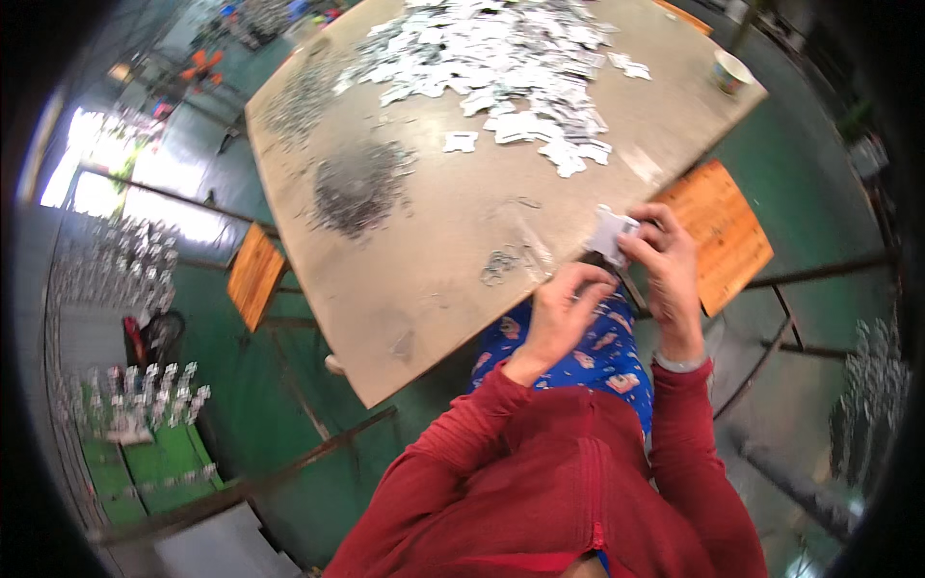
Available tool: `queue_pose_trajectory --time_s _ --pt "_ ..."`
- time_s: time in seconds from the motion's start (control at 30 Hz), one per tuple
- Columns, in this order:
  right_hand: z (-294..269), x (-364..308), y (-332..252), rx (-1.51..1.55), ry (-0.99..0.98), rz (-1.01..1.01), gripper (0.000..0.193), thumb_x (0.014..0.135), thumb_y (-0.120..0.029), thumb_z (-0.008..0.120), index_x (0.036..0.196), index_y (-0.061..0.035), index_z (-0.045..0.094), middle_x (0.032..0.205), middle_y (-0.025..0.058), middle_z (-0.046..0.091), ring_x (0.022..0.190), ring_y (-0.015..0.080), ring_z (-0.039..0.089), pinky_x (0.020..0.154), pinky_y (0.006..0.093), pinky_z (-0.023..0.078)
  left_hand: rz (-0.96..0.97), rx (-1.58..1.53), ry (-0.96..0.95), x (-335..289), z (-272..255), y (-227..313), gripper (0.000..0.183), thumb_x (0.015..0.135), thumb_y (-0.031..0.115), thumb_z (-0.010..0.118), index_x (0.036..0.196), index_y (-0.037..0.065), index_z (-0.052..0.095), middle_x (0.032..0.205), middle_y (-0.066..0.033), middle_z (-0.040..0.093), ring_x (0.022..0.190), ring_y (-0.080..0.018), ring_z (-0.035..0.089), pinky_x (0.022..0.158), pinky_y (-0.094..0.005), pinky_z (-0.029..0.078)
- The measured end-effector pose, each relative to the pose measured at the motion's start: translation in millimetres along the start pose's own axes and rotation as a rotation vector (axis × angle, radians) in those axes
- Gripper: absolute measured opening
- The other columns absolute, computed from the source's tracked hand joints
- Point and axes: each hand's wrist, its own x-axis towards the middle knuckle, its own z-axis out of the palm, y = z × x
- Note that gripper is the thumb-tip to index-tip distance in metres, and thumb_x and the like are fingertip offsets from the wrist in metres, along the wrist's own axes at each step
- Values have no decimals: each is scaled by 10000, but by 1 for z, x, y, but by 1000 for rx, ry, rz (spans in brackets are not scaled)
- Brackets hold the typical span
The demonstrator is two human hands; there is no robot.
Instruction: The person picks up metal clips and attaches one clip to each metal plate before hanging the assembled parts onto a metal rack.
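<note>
At the table's near right edge, my right hand (667, 258) pinches a small flat white piece (609, 231) with notched edges between thumb and fingers. My left hand (568, 306) is just left of it and lower, its fingers curled with thumb and index close together; whatever they hold, if anything, is too small to make out. A little group of thin metal clips (501, 264) lies on the table (453, 193) left of my hands. Farther off, a large heap of similar white pieces (491, 58) covers the table's far part.
A dark mound of small metal bits (356, 188) lies on the table's left side, with more bits (303, 101) scattered beyond. A paper cup (732, 71) stands at the far right corner. Wooden stools (713, 236) flank the table. Racks of hanging parts (120, 265) stand left.
</note>
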Motion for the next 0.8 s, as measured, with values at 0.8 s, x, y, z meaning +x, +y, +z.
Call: queue_pose_trajectory --time_s 0.8 --pt "11 -43 11 -127 12 -211 288 761 83 682 1013 1 570 882 19 596 800 81 576 743 212 450 -124 901 584 64 -220 -72 130 868 96 538 925 -13 578 866 -190 611 831 -384 588 749 -448 467"
